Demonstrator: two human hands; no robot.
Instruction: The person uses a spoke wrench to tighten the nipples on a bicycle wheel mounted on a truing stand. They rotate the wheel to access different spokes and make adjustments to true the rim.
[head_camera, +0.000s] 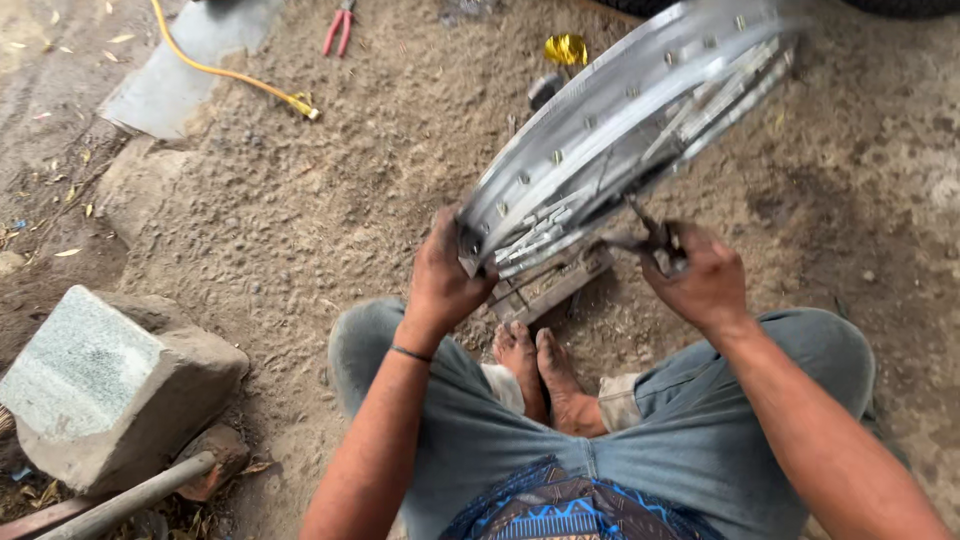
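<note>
Fingers curled tight, the left hand (445, 275) is gripping the near edge of the spoked wheel rim (620, 130), while the right hand (700, 280), just beside that edge, is closing around a small dark tool (650, 238) touching the spokes.

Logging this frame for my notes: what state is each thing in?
Shiny metal wheel rim: tilted, lifted, lower edge gripped.
Left hand: closed on the rim.
Right hand: closed on a dark metal tool.
Red-handled pliers: lying on the dirt, unused.
</note>
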